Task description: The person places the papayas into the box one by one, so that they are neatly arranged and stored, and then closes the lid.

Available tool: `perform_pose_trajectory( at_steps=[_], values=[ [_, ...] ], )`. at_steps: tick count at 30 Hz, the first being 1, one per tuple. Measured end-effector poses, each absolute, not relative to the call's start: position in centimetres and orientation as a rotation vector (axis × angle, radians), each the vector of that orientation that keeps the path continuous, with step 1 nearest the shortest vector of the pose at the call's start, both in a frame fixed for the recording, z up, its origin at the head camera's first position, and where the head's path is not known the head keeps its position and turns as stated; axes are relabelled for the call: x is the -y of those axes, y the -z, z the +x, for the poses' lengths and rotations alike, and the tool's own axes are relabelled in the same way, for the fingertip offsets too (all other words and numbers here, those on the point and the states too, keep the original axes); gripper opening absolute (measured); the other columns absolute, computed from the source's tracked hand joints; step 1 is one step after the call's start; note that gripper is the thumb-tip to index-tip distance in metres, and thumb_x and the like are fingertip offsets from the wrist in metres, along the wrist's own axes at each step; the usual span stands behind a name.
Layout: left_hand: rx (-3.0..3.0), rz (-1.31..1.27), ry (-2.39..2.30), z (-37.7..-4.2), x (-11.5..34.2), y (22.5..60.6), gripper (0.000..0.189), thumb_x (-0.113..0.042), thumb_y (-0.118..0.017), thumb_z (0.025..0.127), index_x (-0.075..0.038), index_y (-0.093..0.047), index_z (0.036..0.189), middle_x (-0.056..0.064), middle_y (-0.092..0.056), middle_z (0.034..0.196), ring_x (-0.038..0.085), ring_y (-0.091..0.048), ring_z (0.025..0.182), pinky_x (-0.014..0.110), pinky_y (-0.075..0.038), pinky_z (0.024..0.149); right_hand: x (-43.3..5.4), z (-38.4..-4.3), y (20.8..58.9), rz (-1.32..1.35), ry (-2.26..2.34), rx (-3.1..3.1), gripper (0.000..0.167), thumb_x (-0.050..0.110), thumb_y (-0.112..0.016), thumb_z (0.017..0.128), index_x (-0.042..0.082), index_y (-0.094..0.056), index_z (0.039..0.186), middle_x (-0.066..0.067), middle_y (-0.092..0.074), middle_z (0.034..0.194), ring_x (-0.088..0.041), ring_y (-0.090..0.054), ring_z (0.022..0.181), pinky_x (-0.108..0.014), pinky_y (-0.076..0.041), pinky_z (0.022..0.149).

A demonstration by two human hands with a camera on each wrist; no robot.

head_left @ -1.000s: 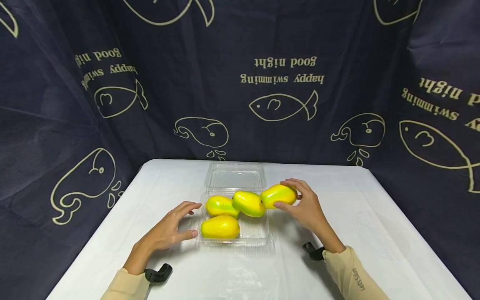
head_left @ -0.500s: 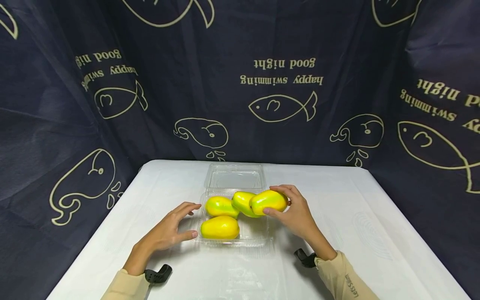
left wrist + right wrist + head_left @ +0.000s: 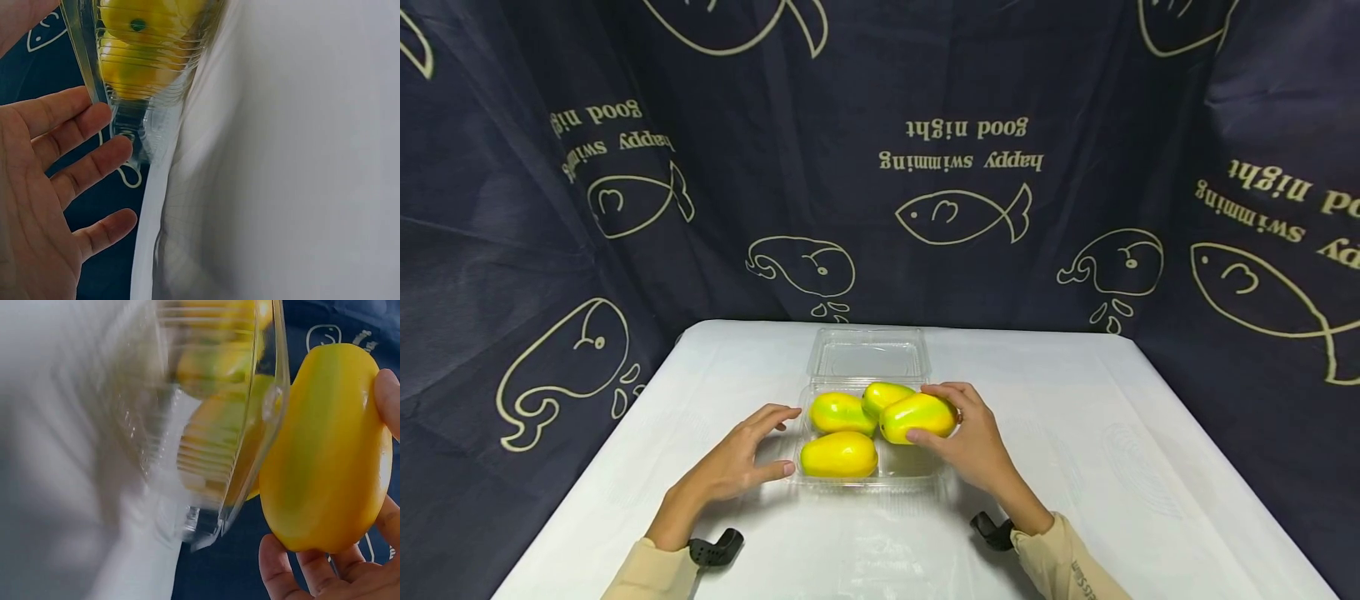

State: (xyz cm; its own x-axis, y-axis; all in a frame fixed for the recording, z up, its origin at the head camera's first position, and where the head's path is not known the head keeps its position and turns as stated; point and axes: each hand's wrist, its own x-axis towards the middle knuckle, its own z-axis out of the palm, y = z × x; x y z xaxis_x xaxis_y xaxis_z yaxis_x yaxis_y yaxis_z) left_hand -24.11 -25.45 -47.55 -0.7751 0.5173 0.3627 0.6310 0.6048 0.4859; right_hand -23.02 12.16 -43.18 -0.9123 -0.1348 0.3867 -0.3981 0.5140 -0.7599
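In the head view my right hand holds a yellow-green papaya by one end, thumb on the near side and fingers round the far side. It is over the right half of a clear plastic clamshell box. The right wrist view shows this papaya above the box's rim. Three more papayas lie in the box: one at the back left, one at the front left, and one at the back right, partly hidden by the held one. My left hand is at the box's left side, fingers spread and holding nothing.
The box's clear lid lies folded back behind it on the white-covered table. A dark curtain with fish and whale drawings hangs behind and at both sides. Black wrist devices sit at both wrists.
My right hand has carried its papaya left and a little toward me, from the box's right edge to over its right half, overlapping the back-right papaya. The left hand has stayed put.
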Motion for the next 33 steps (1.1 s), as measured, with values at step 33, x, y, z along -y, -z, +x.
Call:
perform_pose_trajectory(
  at_steps=[33],
  values=[
    [2.645, -0.941, 0.899, -24.1, 25.4, 47.7, 0.073, -0.039, -0.077, 0.085, -0.015, -0.048, 0.148, 0.002, -0.055, 0.142, 0.025, -0.060, 0.119, 0.050, -0.051, 0.096, -8.2, -20.2, 45.7, 0.336, -1.279, 2.394, 0.064, 0.042, -0.092, 0.068, 0.020, -0.067, 0.123, 0.000, -0.053, 0.125, -0.019, -0.056, 0.114, -0.042, -0.049, 0.094]
  ],
)
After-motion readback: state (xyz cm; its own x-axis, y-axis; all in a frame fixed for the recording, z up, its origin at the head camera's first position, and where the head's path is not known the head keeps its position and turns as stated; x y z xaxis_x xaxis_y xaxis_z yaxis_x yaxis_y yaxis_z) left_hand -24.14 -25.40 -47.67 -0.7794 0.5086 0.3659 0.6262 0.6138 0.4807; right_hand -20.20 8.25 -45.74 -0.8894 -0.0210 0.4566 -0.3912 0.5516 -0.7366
